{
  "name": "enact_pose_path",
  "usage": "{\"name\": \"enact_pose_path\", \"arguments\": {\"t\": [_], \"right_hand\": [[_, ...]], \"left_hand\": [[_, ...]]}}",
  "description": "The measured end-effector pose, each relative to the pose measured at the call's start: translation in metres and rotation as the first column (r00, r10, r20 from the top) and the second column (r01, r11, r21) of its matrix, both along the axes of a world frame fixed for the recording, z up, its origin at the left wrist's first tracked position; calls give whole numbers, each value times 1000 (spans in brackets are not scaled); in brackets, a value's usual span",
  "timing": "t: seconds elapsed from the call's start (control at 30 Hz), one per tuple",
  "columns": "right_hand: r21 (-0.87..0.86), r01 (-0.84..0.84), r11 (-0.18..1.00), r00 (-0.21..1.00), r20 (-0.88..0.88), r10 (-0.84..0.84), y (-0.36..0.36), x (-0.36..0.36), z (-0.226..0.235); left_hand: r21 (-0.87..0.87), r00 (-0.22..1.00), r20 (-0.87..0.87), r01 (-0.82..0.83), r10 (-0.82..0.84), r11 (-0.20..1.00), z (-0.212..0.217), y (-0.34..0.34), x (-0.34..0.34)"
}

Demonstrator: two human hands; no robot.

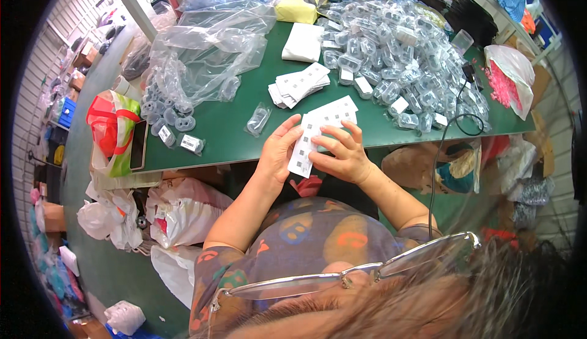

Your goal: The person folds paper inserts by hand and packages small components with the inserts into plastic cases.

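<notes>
We held the sheet of labels (318,134) over the near edge of the green table (232,131), our left hand (276,150) pinching its side, our right hand (345,152) with fingers curled on its face. A peeled label could fold onto itself, we judged, or the sheet slip.

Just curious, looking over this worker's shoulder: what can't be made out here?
Head view:
- Print on the label sheet: too small.
- Lower sheet edge: hidden by the left hand and right hand.
- Contents of the clear packets: blurred, too small.
- Under the green table: blocked by bags.
</notes>
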State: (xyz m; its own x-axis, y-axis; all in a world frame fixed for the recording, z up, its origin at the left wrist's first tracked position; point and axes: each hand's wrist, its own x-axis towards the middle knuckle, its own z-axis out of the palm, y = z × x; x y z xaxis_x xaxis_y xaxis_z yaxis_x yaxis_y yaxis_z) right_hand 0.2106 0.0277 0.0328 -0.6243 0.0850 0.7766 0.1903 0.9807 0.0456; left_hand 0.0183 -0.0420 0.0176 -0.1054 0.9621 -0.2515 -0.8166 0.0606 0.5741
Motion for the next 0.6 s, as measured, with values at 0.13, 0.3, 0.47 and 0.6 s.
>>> {"name": "enact_pose_path", "arguments": {"t": [0.13, 0.3, 0.47, 0.6], "right_hand": [[-1, -22, 1000, 1000, 2, 22, -2, 0, 1], [-8, -61, 998, 998, -2, 61, 3, 0, 8], [36, -86, 996, 995, 60, 84, 8, -2, 13], [-78, -100, 992, 993, 56, 104, 6, -6, 20]], "left_hand": [[22, 999, 41, 19, -20, 1000, 0, -2, -1], [54, 998, 42, 46, -48, 997, -7, -2, -9], [63, 1000, -6, -21, 22, 998, -18, -1, -11], [51, 995, -75, -57, 60, 997, -9, -1, -8]]}}
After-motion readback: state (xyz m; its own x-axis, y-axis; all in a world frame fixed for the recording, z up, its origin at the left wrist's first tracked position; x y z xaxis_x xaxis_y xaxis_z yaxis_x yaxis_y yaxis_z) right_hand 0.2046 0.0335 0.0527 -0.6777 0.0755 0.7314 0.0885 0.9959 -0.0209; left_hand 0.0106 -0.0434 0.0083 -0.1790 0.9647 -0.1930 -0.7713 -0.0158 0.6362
